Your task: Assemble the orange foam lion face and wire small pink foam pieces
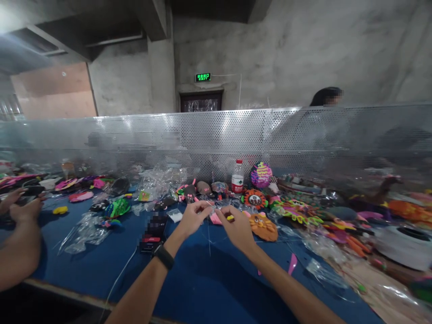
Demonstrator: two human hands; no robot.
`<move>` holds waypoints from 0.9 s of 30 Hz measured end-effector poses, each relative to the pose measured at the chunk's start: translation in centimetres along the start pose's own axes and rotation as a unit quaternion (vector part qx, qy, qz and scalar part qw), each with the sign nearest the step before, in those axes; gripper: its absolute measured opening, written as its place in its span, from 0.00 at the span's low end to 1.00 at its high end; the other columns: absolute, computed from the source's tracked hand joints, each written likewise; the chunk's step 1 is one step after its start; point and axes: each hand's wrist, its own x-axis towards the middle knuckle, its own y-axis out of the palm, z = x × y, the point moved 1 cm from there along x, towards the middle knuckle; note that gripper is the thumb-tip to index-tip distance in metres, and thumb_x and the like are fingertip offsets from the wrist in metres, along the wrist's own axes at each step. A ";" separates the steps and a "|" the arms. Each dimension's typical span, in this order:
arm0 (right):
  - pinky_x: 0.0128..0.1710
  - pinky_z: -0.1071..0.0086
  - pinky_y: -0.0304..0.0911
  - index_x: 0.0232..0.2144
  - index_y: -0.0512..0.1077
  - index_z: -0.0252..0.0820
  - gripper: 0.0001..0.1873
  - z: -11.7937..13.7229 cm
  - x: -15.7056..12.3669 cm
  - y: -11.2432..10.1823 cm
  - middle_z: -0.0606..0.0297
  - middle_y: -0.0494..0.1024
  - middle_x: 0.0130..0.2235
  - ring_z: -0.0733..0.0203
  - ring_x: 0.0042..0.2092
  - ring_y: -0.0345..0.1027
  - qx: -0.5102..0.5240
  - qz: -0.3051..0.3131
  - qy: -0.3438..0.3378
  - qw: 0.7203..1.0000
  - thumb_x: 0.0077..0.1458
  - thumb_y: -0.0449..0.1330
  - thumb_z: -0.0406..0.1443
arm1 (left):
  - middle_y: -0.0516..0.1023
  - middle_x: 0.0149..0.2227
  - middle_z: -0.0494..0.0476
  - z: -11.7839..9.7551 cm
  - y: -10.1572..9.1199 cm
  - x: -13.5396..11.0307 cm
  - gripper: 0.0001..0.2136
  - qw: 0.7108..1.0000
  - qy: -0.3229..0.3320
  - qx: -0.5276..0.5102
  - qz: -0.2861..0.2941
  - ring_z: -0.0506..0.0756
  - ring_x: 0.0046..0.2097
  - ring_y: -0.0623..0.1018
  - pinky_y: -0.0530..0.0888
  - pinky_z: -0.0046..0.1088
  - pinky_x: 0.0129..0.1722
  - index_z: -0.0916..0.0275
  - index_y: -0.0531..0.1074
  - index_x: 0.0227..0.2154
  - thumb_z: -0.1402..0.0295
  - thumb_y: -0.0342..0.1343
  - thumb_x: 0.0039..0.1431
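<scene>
My left hand (pixel 193 218) and my right hand (pixel 238 227) are raised close together over the blue table (pixel 202 279). Both pinch at a small piece between them; a thin clear thread (pixel 209 234) hangs down from there. A bit of pink (pixel 215 219) and yellow (pixel 230 218) shows at my right fingertips. What exactly the fingers hold is too small to name. A black band sits on my left wrist (pixel 164 255). An orange lion-face felt piece (pixel 263 226) lies just right of my right hand.
Colourful felt toys and clear plastic bags cover the table's far half. A water bottle (pixel 237 177) stands by a perforated metal screen (pixel 216 135). A white spool (pixel 403 245) sits at right. Another person's arms (pixel 18 234) rest at left; someone stands behind the screen.
</scene>
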 end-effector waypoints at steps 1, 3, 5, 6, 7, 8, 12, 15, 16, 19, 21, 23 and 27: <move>0.26 0.70 0.60 0.22 0.68 0.42 0.21 0.0 0.0 0.0 0.65 0.73 0.23 0.61 0.26 0.66 -0.006 0.003 -0.003 1.000 0.56 0.53 0.51 | 0.67 0.20 0.48 0.0 0.0 0.0 0.17 1.000 0.000 0.003 0.000 0.47 0.23 0.63 0.63 0.25 0.25 0.66 0.77 0.36 0.57 0.59 0.48; 0.26 0.70 0.60 0.23 0.69 0.42 0.21 0.0 0.0 -0.1 0.65 0.73 0.24 0.61 0.27 0.67 -0.019 0.011 -0.015 1.000 0.57 0.52 0.50 | 0.67 0.20 0.48 -0.1 -0.1 0.0 0.17 1.000 -0.001 0.007 -0.001 0.48 0.24 0.63 0.63 0.25 0.25 0.66 0.78 0.35 0.56 0.59 0.49; 0.27 0.70 0.61 0.25 0.71 0.42 0.20 0.0 -0.1 -0.2 0.64 0.75 0.26 0.61 0.28 0.68 -0.027 0.021 -0.036 0.999 0.59 0.50 0.49 | 0.67 0.19 0.49 -0.1 0.0 -0.1 0.18 1.000 -0.002 0.006 -0.001 0.48 0.23 0.63 0.62 0.24 0.24 0.66 0.78 0.35 0.56 0.59 0.49; 0.27 0.70 0.62 0.26 0.71 0.42 0.20 0.1 -0.1 -0.2 0.63 0.75 0.27 0.61 0.29 0.68 -0.026 0.026 -0.046 0.998 0.60 0.49 0.47 | 0.67 0.19 0.49 -0.1 0.0 -0.1 0.18 1.000 -0.004 0.005 0.000 0.48 0.23 0.63 0.62 0.24 0.24 0.66 0.78 0.34 0.55 0.59 0.48; 0.28 0.70 0.62 0.28 0.72 0.42 0.19 0.1 -0.1 -0.3 0.62 0.76 0.28 0.60 0.30 0.69 -0.025 0.030 -0.055 0.998 0.60 0.48 0.46 | 0.68 0.20 0.49 -0.1 0.0 -0.1 0.18 1.000 -0.004 0.004 0.001 0.48 0.23 0.63 0.62 0.24 0.24 0.66 0.78 0.34 0.55 0.59 0.48; 0.28 0.70 0.63 0.29 0.72 0.42 0.18 0.2 -0.1 -0.3 0.61 0.77 0.30 0.60 0.31 0.69 -0.021 0.033 -0.063 0.997 0.61 0.48 0.45 | 0.68 0.20 0.50 -0.2 0.0 -0.1 0.18 1.000 -0.004 0.003 0.002 0.48 0.23 0.63 0.61 0.24 0.24 0.66 0.78 0.33 0.55 0.59 0.48; 0.37 0.66 0.67 0.40 0.73 0.42 0.14 0.3 -0.1 -0.4 0.58 0.77 0.41 0.57 0.39 0.71 -0.013 0.036 -0.084 0.996 0.60 0.50 0.42 | 0.69 0.21 0.50 -0.2 0.1 0.0 0.18 1.000 -0.004 -0.006 0.003 0.46 0.22 0.61 0.59 0.23 0.22 0.66 0.77 0.31 0.53 0.59 0.48; 0.44 0.62 0.66 0.44 0.72 0.44 0.15 0.2 0.0 -0.3 0.58 0.77 0.45 0.55 0.45 0.71 -0.012 0.045 -0.090 0.995 0.60 0.50 0.40 | 0.66 0.19 0.48 -0.1 0.1 0.0 0.18 1.000 -0.013 -0.019 -0.001 0.45 0.20 0.60 0.58 0.23 0.20 0.66 0.76 0.30 0.53 0.59 0.48; 0.45 0.61 0.66 0.45 0.72 0.45 0.15 0.1 0.0 -0.3 0.58 0.77 0.46 0.55 0.46 0.70 -0.012 0.046 -0.090 0.995 0.60 0.50 0.40 | 0.65 0.19 0.47 -0.1 0.1 0.0 0.19 1.000 -0.017 -0.023 -0.002 0.45 0.20 0.59 0.57 0.23 0.20 0.66 0.76 0.29 0.52 0.59 0.47; 0.48 0.59 0.65 0.46 0.72 0.45 0.16 0.0 0.0 -0.1 0.58 0.76 0.47 0.54 0.48 0.70 -0.013 0.049 -0.089 0.995 0.60 0.50 0.40 | 0.64 0.19 0.46 -0.1 0.1 0.0 0.19 0.999 -0.028 -0.038 -0.003 0.45 0.19 0.59 0.57 0.23 0.19 0.65 0.75 0.28 0.51 0.60 0.46; 0.49 0.59 0.64 0.46 0.72 0.44 0.16 -0.1 0.0 -0.1 0.58 0.76 0.47 0.54 0.50 0.69 -0.014 0.046 -0.090 0.995 0.61 0.50 0.40 | 0.64 0.19 0.46 -0.1 0.2 0.0 0.20 0.998 -0.038 -0.050 -0.001 0.44 0.19 0.58 0.56 0.22 0.18 0.65 0.75 0.29 0.50 0.60 0.45; 0.50 0.59 0.64 0.46 0.72 0.44 0.16 -0.2 0.0 -0.1 0.58 0.76 0.48 0.54 0.50 0.69 -0.017 0.044 -0.086 0.995 0.61 0.50 0.40 | 0.63 0.19 0.46 0.0 0.3 0.0 0.21 0.996 -0.054 -0.064 0.004 0.43 0.18 0.57 0.55 0.22 0.17 0.65 0.75 0.30 0.49 0.61 0.44; 0.51 0.59 0.62 0.45 0.72 0.44 0.16 -0.3 0.1 -0.1 0.59 0.76 0.48 0.55 0.51 0.68 -0.027 0.049 -0.095 0.994 0.61 0.49 0.40 | 0.63 0.21 0.46 0.2 0.4 0.0 0.23 0.994 -0.076 -0.083 0.012 0.43 0.19 0.57 0.53 0.20 0.16 0.65 0.75 0.31 0.49 0.62 0.42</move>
